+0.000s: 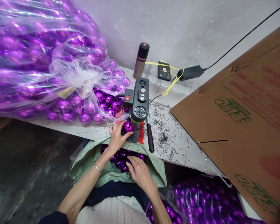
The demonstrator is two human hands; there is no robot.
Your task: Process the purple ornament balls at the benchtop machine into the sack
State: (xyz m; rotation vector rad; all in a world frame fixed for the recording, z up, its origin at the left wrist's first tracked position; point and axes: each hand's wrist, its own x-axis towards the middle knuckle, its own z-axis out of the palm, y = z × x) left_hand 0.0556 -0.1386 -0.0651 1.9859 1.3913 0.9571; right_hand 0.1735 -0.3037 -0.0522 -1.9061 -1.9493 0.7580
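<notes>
My left hand (118, 135) holds a shiny purple mirror ball (128, 126) between thumb and fingers, at the base of a small black press machine (140, 99). The ball sits just below the machine's front end. My right hand (140, 171) is over the mouth of a pale green sack (88, 158) on my lap. Its fingers are loosely bent and a little apart, against the purple balls (120, 158) inside; no ball shows in its grip. The press's black lever handle (150, 138) hangs on the right, with neither hand on it.
A big clear bag (37, 68) of purple balls fills the table's left side. Behind the press stand a bottle (141, 60) and a black power adapter (191, 73). Black bits (163, 133) litter the table. A cardboard box (242, 118) leans in from the right, above more bagged balls (200, 199).
</notes>
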